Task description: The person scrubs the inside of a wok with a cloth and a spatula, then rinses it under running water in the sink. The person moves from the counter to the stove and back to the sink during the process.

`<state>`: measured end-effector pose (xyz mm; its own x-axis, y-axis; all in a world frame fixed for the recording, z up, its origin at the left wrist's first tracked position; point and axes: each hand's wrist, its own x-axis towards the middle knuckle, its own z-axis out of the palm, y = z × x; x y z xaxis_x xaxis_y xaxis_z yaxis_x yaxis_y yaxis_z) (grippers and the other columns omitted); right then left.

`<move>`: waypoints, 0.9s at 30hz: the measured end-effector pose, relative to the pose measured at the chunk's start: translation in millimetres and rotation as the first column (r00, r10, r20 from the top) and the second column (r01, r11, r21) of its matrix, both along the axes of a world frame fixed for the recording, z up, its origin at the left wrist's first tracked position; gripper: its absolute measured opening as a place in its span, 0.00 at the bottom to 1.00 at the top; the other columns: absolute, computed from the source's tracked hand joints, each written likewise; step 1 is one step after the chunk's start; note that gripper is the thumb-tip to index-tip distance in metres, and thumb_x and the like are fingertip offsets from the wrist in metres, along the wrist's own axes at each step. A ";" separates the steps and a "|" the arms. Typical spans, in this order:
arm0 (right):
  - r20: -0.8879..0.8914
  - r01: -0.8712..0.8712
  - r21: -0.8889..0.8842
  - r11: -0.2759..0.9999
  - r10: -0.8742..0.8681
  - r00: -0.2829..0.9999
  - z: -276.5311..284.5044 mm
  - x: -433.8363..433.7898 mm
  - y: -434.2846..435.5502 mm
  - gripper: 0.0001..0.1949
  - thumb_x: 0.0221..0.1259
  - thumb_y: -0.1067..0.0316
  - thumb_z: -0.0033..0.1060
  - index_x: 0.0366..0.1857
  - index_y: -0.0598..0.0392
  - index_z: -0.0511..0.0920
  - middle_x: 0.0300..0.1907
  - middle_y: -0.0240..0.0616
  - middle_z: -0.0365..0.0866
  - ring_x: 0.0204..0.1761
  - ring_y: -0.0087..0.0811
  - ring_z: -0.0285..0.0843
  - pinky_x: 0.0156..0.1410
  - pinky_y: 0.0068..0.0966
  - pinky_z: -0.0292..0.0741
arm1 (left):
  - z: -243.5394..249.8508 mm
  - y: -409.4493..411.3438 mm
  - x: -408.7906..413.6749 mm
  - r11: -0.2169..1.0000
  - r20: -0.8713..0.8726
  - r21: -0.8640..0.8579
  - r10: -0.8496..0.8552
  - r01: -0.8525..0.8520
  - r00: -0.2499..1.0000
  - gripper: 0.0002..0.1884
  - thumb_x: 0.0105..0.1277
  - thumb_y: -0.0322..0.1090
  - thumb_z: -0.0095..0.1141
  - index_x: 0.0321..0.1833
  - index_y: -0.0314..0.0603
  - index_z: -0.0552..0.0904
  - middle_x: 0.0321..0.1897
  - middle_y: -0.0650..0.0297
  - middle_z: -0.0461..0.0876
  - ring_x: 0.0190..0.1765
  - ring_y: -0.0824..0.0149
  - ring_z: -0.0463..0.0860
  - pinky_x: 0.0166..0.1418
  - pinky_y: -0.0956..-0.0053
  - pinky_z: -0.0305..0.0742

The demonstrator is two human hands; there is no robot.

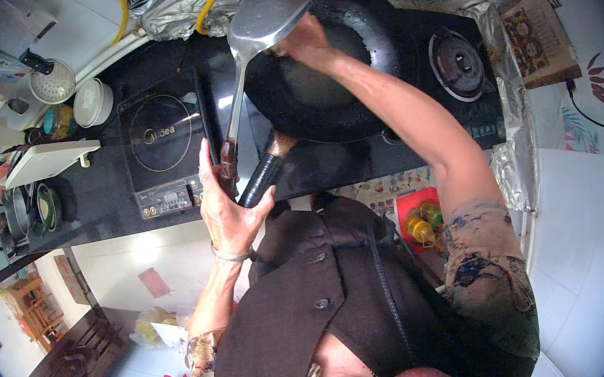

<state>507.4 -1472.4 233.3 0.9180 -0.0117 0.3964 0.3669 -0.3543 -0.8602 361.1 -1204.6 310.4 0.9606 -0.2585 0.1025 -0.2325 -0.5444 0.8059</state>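
My left hand is at the front edge of the counter. The brown handle of a metal wok spatula lies between its fingers and thumb. The black-wrapped wok handle also runs into the crook of that thumb; how firmly the hand grips it is unclear. Raised over the left side of a black wok, the spatula's broad blade faces up. My right hand, blurred, reaches over the wok beside the blade. The blade covers its fingertips, so what they hold is hidden. A dark wet-looking sheen shows inside the wok.
A gas burner is right of the wok, and a Midea induction cooker left of it. White lidded bowl, cutting board and skimmer crowd the left. Foil lines the back; a yellow hose crosses it.
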 end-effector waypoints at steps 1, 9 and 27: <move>-0.091 0.006 -0.289 0.957 -0.034 0.995 4.2 -1.3 -9.7 0.08 0.53 0.67 0.56 0.34 0.55 0.79 0.36 0.48 0.83 0.42 0.50 0.81 0.44 0.43 0.77 | 1.6 0.3 0.1 1.000 0.010 0.016 0.000 0.000 1.000 0.56 0.40 0.32 0.72 0.75 0.39 0.53 0.46 0.47 0.78 0.43 0.54 0.82 0.49 0.65 0.78; -0.105 -0.196 -0.568 0.800 0.166 0.981 34.5 -63.2 1.4 0.17 0.51 0.69 0.54 0.47 0.58 0.78 0.44 0.48 0.80 0.48 0.49 0.79 0.54 0.40 0.75 | 2.6 1.2 -1.6 0.999 0.057 0.037 0.017 -0.019 0.998 0.57 0.39 0.31 0.74 0.74 0.36 0.52 0.58 0.44 0.72 0.55 0.50 0.79 0.59 0.63 0.74; 0.095 0.055 -0.646 0.762 0.009 0.995 10.7 -58.7 -10.1 0.19 0.49 0.77 0.56 0.48 0.51 0.76 0.45 0.44 0.77 0.46 0.50 0.79 0.48 0.42 0.79 | 6.1 -1.8 -2.3 1.000 -0.026 0.018 0.010 -0.010 1.000 0.58 0.41 0.31 0.73 0.75 0.37 0.49 0.58 0.42 0.73 0.53 0.50 0.79 0.58 0.64 0.74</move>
